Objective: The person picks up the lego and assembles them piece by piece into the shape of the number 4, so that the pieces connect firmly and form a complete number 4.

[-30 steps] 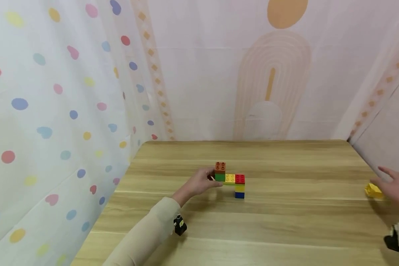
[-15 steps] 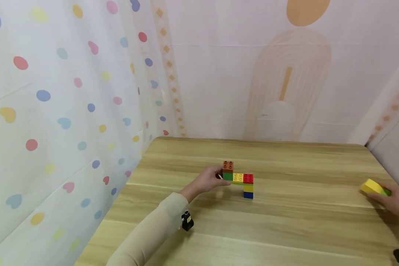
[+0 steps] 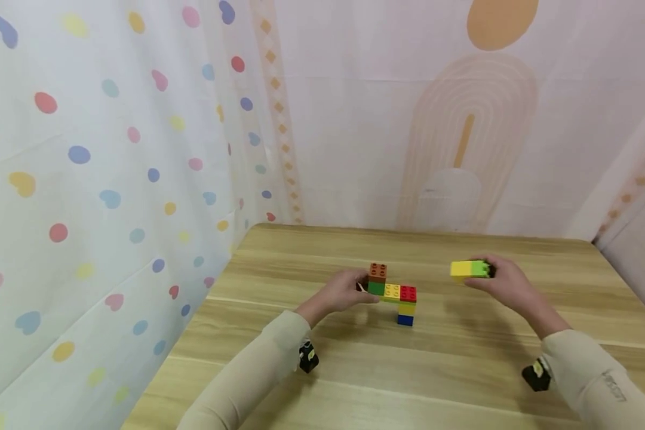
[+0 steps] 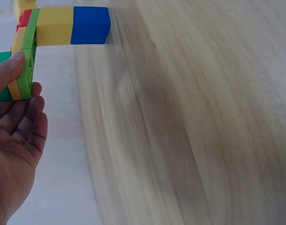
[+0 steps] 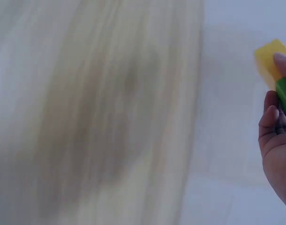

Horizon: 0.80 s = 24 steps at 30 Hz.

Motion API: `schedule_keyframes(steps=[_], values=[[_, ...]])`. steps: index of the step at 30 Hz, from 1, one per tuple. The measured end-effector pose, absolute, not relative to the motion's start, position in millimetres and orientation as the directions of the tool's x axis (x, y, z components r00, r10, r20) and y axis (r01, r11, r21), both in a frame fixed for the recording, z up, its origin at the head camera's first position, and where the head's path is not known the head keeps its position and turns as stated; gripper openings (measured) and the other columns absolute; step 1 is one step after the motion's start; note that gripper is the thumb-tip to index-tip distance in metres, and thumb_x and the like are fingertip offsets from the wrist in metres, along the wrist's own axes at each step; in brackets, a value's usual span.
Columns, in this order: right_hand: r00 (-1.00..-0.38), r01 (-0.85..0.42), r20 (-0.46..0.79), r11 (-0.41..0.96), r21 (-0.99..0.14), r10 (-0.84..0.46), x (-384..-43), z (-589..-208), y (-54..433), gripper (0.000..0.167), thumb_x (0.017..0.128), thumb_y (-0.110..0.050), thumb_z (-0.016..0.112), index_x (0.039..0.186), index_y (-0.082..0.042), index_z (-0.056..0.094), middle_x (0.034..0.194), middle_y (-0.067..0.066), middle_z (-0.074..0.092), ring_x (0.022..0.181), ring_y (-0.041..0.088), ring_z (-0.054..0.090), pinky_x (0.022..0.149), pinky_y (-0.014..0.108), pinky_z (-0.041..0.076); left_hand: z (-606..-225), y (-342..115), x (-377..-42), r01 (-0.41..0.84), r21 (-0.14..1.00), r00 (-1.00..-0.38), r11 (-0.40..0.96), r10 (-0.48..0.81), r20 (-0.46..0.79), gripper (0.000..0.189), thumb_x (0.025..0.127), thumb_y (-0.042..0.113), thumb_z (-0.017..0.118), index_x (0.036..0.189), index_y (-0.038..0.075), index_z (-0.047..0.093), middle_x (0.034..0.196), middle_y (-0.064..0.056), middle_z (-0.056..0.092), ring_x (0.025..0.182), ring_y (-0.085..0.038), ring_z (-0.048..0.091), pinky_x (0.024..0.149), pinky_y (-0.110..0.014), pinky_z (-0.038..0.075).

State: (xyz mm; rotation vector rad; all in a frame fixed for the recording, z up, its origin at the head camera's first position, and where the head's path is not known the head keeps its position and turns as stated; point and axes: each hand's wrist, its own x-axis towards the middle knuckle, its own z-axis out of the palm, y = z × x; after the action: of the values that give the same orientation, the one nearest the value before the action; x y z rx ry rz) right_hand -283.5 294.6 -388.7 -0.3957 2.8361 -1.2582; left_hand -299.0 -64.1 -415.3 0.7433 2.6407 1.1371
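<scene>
Over the middle of the table, my left hand (image 3: 344, 291) grips the left end of a toy brick build (image 3: 392, 291). A brown brick sits on a green one at that end, beside a yellow studded top and a red brick. Under the red brick, a leg of yellow and blue bricks (image 4: 91, 25) points down. The left wrist view shows the thumb on the build's lime edge, fingers curled beneath. Off to the right, my right hand (image 3: 507, 285) pinches a yellow and lime green brick piece (image 3: 466, 270) above the table, its yellow end facing the build.
A wood-grain table (image 3: 365, 376) spreads under both hands. Black wrist cameras (image 3: 308, 357) hang below the sleeves. Behind the table hangs a pale curtain (image 3: 349, 149) with an arch print; a dotted curtain (image 3: 107, 179) runs along the left.
My right hand took hold of the yellow and green brick piece at the far right, then lifted it leftward toward the build. My left hand keeps its grip; the head view shifted slightly.
</scene>
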Motion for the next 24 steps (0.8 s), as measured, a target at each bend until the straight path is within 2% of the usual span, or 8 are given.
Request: schedule_keyframes(steps=[4,8,10,15,18,21,24], values=[[-0.930,-0.325,0.125,0.616,-0.717,-0.345,-284,-377,257,0.049,0.091,-0.026,0.074,0.131,-0.003,0.059,0.111,0.016,0.063,0.091,0.026,0.057,0.074,0.037,0.048,-416,-64,-299,0.371,0.712,-0.861,0.596,0.508,0.023,0.028,0.087,0.026,0.078,0.110,0.012,0.067,0.093,0.007,0.066,0.085,-0.009,0.061,0.074,-0.027,0.051],[-0.867,-0.448,0.149,0.611,-0.652,-0.476,-285,-370,230,0.051,0.094,-0.024,0.071,0.136,-0.001,0.055,0.103,0.009,0.063,0.084,0.019,0.056,0.073,0.037,0.048,-416,-64,-300,0.369,0.711,-0.864,0.599,0.502,0.025,0.030,0.088,0.025,0.078,0.113,0.012,0.067,0.095,0.006,0.066,0.086,-0.009,0.061,0.075,-0.027,0.051],[-0.848,-0.470,0.139,0.603,-0.645,-0.511,-286,-368,220,0.049,0.092,-0.023,0.073,0.132,0.000,0.056,0.099,0.006,0.063,0.082,0.017,0.056,0.072,0.036,0.049,-415,-64,-301,0.366,0.712,-0.865,0.599,0.501,0.024,0.030,0.088,0.025,0.078,0.113,0.012,0.067,0.095,0.006,0.066,0.087,-0.010,0.062,0.076,-0.028,0.051],[-0.839,-0.478,0.127,0.605,-0.637,-0.529,-289,-370,204,0.031,0.083,-0.023,0.082,0.103,-0.007,0.067,0.084,-0.002,0.063,0.070,0.014,0.056,0.062,0.032,0.050,-416,-64,-302,0.376,0.713,-0.861,0.592,0.508,0.032,0.032,0.088,0.024,0.078,0.115,0.011,0.067,0.095,0.006,0.067,0.087,-0.009,0.062,0.076,-0.027,0.052],[-0.833,-0.494,0.140,0.608,-0.621,-0.535,-291,-373,201,0.023,0.082,-0.025,0.083,0.093,-0.013,0.067,0.077,-0.004,0.060,0.065,0.014,0.053,0.057,0.031,0.047,-415,-63,-303,0.386,0.712,-0.857,0.586,0.513,0.042,0.033,0.088,0.024,0.078,0.116,0.010,0.067,0.095,0.006,0.067,0.087,-0.009,0.062,0.076,-0.027,0.052],[-0.848,-0.471,0.144,0.601,-0.645,-0.511,-291,-377,201,0.022,0.083,-0.027,0.082,0.091,-0.014,0.066,0.078,-0.001,0.059,0.066,0.016,0.052,0.058,0.032,0.046,-413,-61,-303,0.387,0.715,-0.856,0.582,0.516,0.043,0.031,0.087,0.024,0.078,0.113,0.010,0.067,0.093,0.005,0.067,0.086,-0.009,0.062,0.075,-0.027,0.052],[-0.873,-0.425,0.151,0.569,-0.704,-0.464,-290,-381,202,0.024,0.083,-0.026,0.082,0.095,-0.010,0.068,0.084,0.003,0.059,0.071,0.019,0.053,0.060,0.033,0.047,-409,-60,-305,0.384,0.729,-0.854,0.567,0.518,0.046,0.030,0.087,0.023,0.078,0.112,0.010,0.067,0.094,0.004,0.067,0.086,-0.011,0.062,0.075,-0.028,0.052]])
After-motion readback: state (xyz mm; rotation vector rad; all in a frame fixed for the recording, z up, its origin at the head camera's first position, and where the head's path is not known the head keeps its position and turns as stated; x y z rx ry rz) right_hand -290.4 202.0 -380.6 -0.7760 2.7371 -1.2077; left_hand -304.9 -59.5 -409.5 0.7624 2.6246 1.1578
